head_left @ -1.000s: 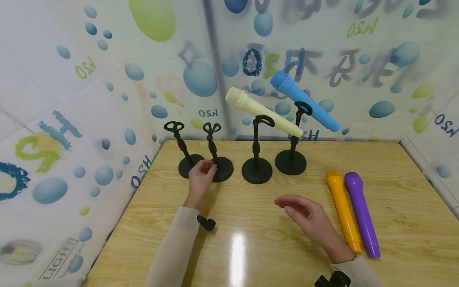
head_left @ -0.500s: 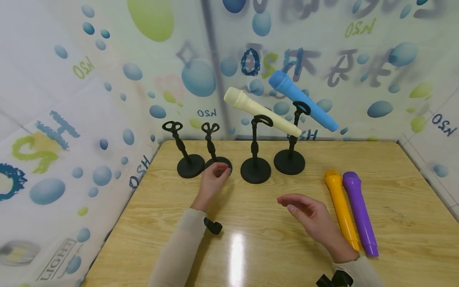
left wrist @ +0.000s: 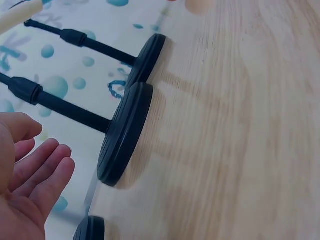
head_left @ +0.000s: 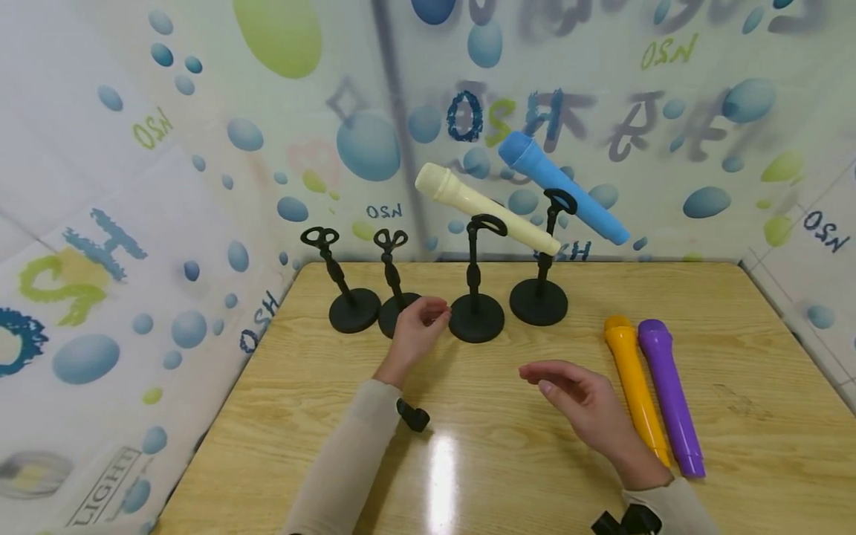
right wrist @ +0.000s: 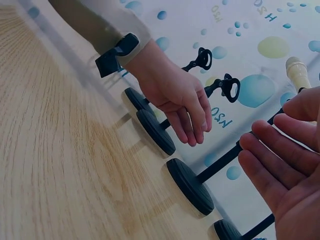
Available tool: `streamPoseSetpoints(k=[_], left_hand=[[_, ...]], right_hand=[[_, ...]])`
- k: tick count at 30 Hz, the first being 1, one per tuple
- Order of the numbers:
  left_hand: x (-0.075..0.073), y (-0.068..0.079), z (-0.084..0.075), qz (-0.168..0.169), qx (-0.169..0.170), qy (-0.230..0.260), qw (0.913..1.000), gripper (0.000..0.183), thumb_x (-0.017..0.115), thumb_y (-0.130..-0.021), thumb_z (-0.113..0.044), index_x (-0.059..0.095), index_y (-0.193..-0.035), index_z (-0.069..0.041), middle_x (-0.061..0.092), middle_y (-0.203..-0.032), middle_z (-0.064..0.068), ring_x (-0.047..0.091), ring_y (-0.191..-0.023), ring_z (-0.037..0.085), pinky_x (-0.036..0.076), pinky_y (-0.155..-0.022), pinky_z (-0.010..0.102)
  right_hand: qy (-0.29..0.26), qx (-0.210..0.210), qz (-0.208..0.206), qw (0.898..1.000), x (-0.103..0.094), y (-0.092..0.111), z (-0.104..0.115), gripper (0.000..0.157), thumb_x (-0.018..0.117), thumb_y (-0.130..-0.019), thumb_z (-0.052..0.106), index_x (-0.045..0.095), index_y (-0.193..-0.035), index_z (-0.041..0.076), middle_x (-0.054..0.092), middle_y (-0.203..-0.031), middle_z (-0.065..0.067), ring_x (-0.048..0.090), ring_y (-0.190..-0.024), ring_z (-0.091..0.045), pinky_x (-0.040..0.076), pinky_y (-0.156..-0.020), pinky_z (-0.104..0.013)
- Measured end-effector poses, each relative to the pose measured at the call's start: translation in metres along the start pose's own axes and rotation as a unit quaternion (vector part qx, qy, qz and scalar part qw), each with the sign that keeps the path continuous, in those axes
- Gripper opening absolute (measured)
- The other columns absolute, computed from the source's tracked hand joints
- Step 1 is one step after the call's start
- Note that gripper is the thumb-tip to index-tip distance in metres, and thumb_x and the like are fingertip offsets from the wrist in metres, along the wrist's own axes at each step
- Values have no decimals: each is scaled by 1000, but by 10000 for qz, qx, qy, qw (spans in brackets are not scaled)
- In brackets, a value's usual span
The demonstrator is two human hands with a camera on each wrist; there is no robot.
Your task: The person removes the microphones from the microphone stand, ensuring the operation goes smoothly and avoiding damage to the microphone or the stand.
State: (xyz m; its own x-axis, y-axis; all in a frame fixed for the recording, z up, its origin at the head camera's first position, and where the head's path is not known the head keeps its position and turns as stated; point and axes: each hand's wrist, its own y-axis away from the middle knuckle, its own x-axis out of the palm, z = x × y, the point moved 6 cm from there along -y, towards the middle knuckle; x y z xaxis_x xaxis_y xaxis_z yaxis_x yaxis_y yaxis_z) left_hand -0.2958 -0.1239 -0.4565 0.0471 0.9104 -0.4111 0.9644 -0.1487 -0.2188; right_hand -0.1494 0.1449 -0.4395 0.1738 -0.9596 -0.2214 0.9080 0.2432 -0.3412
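1. Using the cream mic's stand [head_left: 476, 318] as my landmark: it's upright toward the back of the wooden table [head_left: 508, 461], with the cream mic [head_left: 493, 206] tilted in its clip, head up and to the left.
2. Left hand [head_left: 420, 331] is hanging just to the left of that stand's base, fingers loosely bent, thumb near the fingertips in the head view, nothing in its grip. Both wrist cams show it kinda relaxed.
3. Right hand [head_left: 582, 401] is in front and to the right of the landmark, fingers together and gently curved, thumb apart, also holding nothing. Its wrist overlaps the tail of the orange mic [head_left: 638, 394] in the head view; can't tell if they touch.
4. That orange one lies well to the right of the landmark and closer to the person, with the purple mic [head_left: 673, 401] right beside it, on its far side from the landmark. Both heads point toward the back.
5. Just right of the landmark and slightly behind is the blue mic's stand [head_left: 539, 303], with the blue mic [head_left: 564, 182] tilted the same way.
6. Left of the landmark, there's the second stand [head_left: 392, 276], partly behind the left hand, then the far-left stand [head_left: 354, 310]. Both have double-loop clips on top.
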Motion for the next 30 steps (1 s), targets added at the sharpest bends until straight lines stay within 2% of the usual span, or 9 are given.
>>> streamPoseSetpoints(k=[9, 17, 23, 30], left_hand=[[21, -12, -6, 138, -30, -21, 9999, 32, 70, -106, -12, 67, -135, 1, 75, -129, 16, 72, -120, 34, 57, -109, 52], [30, -23, -4, 143, -83, 92, 9998, 35, 70, -106, -13, 66, -137, 2, 74, -132, 17, 71, -124, 35, 56, -112, 52], [35, -28, -2, 137, -147, 169, 9997, 38, 71, -105, -14, 65, -140, 0, 72, -137, 18, 69, -128, 35, 55, -114, 50], [48, -33, -4, 464, -234, 240, 9984, 44, 71, -106, -15, 62, -147, -1, 69, -142, 21, 67, -133, 37, 55, -113, 50]], right_hand=[[3, 45, -24, 10000, -2, 1, 0, 26, 57, -110, 1, 71, -132, 2, 75, -129, -20, 71, -116, -1, 57, -100, -16], [-32, 34, 29, 10000, -3, 2, 0, 26, 55, -111, 1, 71, -132, 2, 75, -130, -19, 71, -116, -3, 57, -100, -16], [-154, 10, 93, 9998, -3, 2, 0, 25, 55, -111, 0, 70, -130, -2, 77, -129, -11, 72, -116, -3, 57, -100, -16], [-156, -13, 79, 9998, -4, 3, -1, 25, 55, -111, -1, 70, -130, -2, 78, -127, -2, 72, -115, -2, 57, -99, -16]])
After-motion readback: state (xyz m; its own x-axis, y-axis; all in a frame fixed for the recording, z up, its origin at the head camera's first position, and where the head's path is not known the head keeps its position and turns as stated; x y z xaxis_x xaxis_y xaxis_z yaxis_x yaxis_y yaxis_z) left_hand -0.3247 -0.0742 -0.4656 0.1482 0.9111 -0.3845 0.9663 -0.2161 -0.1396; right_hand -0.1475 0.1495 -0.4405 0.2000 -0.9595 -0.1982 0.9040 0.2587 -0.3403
